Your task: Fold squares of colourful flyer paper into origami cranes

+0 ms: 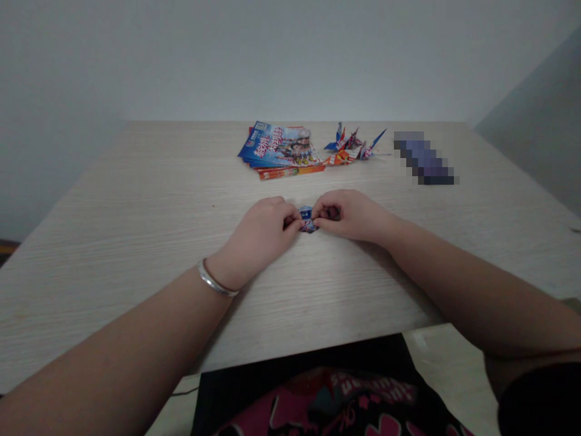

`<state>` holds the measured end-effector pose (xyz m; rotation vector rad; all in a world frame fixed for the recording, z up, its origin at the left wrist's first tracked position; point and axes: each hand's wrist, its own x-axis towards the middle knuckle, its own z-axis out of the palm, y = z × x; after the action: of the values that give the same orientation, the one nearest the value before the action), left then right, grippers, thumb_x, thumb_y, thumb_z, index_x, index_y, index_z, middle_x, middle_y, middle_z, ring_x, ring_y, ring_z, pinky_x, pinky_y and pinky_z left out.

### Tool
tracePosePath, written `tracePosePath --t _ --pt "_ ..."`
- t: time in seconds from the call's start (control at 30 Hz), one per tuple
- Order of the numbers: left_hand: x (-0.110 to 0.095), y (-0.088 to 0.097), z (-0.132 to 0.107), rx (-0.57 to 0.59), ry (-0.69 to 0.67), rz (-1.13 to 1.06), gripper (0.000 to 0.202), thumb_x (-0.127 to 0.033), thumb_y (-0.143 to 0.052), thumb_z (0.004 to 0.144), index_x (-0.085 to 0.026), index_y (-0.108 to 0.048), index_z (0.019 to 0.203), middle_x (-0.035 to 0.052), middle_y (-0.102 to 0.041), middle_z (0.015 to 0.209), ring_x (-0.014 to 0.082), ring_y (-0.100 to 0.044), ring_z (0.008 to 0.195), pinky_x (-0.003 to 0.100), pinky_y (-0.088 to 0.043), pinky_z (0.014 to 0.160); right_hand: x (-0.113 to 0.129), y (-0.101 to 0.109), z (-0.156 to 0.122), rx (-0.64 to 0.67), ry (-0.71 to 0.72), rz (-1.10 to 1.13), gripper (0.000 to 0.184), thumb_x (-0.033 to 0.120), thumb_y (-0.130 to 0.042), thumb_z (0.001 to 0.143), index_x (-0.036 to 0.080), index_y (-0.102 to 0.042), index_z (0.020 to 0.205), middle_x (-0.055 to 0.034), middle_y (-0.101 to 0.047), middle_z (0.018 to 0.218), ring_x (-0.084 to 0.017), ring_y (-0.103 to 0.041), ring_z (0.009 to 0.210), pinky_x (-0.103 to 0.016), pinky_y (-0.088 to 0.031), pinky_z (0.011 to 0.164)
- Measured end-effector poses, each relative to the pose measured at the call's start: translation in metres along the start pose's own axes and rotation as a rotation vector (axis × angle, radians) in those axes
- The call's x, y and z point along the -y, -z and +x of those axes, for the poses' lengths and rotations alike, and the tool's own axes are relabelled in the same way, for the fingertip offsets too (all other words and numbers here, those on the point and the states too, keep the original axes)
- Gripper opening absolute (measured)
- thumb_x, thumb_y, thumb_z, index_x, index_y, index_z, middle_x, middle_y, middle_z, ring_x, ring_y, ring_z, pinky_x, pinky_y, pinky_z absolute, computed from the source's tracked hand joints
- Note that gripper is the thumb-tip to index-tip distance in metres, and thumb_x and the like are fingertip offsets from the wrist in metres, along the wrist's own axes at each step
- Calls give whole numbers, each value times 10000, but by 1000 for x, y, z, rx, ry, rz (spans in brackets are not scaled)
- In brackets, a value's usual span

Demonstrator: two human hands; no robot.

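A small folded piece of printed paper [307,219], blue with white and reddish print, is held just over the middle of the table. My left hand [271,224] pinches its left edge between thumb and fingers; a silver bangle circles that wrist. On the other side, my right hand [349,213] pinches the paper's right edge, its fingers curled. Both sets of fingertips cover the ends of the paper, so its full outline is hidden.
Farther back on the pale wooden table [136,200] lies a fanned stack of printed leaflets [281,148]. Several folded paper cranes [351,146] stand to its right. A pixelated dark bluish object [424,158] lies at the right. A grey wall [290,60] rises behind.
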<state>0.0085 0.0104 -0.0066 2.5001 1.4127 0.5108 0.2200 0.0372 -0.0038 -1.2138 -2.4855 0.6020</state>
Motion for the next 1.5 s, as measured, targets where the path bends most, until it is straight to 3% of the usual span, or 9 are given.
tracePosePath --t 0.1,0.2,0.33,0.47,0.6,0.9,1.2,1.37,1.5 --pt "1 1 -1 5 -66 42 196 -222 -598 923 -143 -729 802 57 -659 763 190 -588 742 334 -489 735 -1 -2 -2 -38 192 -141 174 273 -684 894 190 -797 997 -48 -746 881 -173 -619 816 -291 -404 719" --pt "2 0 -2 6 -111 66 199 -224 -586 932 -140 -713 804 57 -656 775 187 -585 739 329 -498 752 4 -4 -2 -54 324 -371 206 281 -621 962 183 -802 960 -78 -759 919 -206 -611 880 -324 -398 747" --pt "3 -1 -5 -17 -158 116 160 -231 -616 927 -124 -727 884 84 -687 849 222 -618 806 367 -520 808 11 -8 -3 -144 367 -599 304 288 -537 1015 176 -787 883 -82 -750 862 -210 -594 839 -346 -355 703" --pt "2 -1 -6 -33 -182 219 177 -229 -612 939 -127 -750 898 99 -709 866 266 -636 841 415 -532 826 17 -10 -4 -160 330 -678 274 253 -534 1007 188 -772 888 -70 -747 853 -205 -599 824 -356 -324 686" --pt "0 0 -5 -14 -159 241 219 -231 -584 962 -137 -777 917 103 -729 893 282 -652 873 434 -541 844 19 -10 -2 -74 232 -581 282 282 -540 997 172 -787 915 -83 -760 903 -211 -627 841 -350 -344 680" --pt "-2 1 -4 25 -104 164 238 -227 -588 969 -113 -796 953 116 -743 907 281 -661 909 437 -537 884 8 0 -2 -6 14 -47 143 248 -686 909 201 -820 896 -43 -774 901 -168 -675 849 -282 -449 760" --pt "1 -1 -2 26 -38 82 224 -229 -590 957 -125 -786 929 102 -726 890 248 -632 867 402 -502 856 14 4 3 62 -150 -23 136 202 -687 873 186 -819 843 -28 -729 772 -129 -577 687 -268 -383 647" --pt "-2 -3 2 45 72 -16 214 -253 -594 947 -141 -761 873 77 -712 850 207 -593 779 355 -456 774 9 -1 3 17 -239 69 91 229 -723 840 185 -798 813 12 -690 692 -112 -540 630 -261 -358 607" --pt "-2 -2 3 46 125 -52 207 -261 -601 934 -157 -738 820 59 -702 811 184 -567 731 328 -408 705 5 -4 0 -30 -183 117 75 250 -767 810 188 -778 849 11 -707 723 -118 -579 656 -253 -385 618"
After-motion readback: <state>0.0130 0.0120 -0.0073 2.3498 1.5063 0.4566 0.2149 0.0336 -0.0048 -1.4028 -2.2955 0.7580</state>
